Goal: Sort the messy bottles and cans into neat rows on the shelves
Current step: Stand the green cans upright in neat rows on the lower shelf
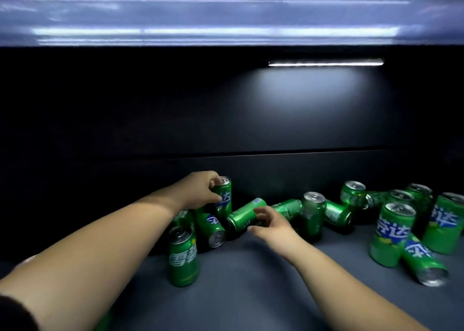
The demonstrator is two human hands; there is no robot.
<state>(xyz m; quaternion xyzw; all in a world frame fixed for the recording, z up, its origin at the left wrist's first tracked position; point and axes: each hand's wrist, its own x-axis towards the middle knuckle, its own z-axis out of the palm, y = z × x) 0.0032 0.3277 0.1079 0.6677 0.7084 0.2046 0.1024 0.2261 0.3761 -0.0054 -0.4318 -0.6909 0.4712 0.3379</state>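
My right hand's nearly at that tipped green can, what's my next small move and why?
Probably close the right hand round the tipped can and stand it up: it lies on its side beside the upright can the left hand grips.

Open shelf floor [251, 293] before cans [311, 212]

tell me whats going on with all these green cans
A person reaches into a dark shelf with both arms. The left grip holds an upright can near the back wall. The right grip is at a tipped can lying on its side; whether it actually grasps it is unclear. The other cans are a jumble, some standing, some on their sides, with no neat row formed yet.
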